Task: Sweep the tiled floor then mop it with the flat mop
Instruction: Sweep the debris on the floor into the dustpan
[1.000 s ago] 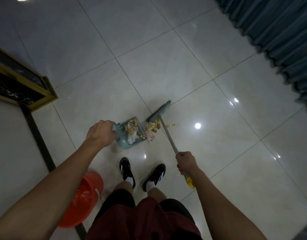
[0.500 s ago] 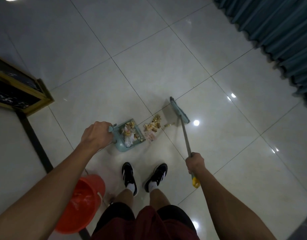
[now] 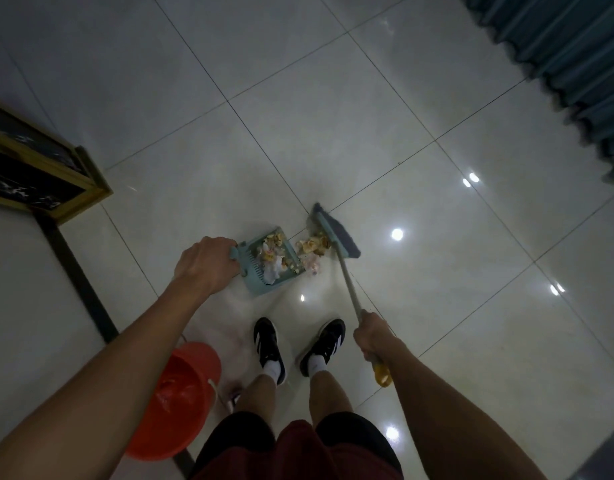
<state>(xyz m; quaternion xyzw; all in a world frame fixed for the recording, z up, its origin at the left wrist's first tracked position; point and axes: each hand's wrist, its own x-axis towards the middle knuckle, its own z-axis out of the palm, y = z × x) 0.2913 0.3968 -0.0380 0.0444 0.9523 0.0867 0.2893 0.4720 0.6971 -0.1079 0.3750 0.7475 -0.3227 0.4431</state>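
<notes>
A light blue dustpan [image 3: 260, 284] rests on the glossy tiled floor [image 3: 333, 116] in front of my feet, with scraps of paper and peel lying in it. My left hand [image 3: 208, 263] grips its handle at the left end. A small pile of debris [image 3: 310, 249] lies on the tile just right of the pan's mouth. The blue broom head [image 3: 336, 232] stands against the right side of that pile. Its grey pole runs down to my right hand [image 3: 373, 336], which is closed around it above the yellow end cap.
An orange bucket [image 3: 175, 400] stands by my left leg. A gold-framed black cabinet [image 3: 38, 174] sits at the left, with a dark floor strip [image 3: 80, 282] running from it. Teal curtains [image 3: 568, 57] hang at the upper right. My shoes [image 3: 298, 344] stand just behind the dustpan.
The broom head swung out to the right away from the pan, then came back in against the debris pile. My left hand and the dustpan stayed put.
</notes>
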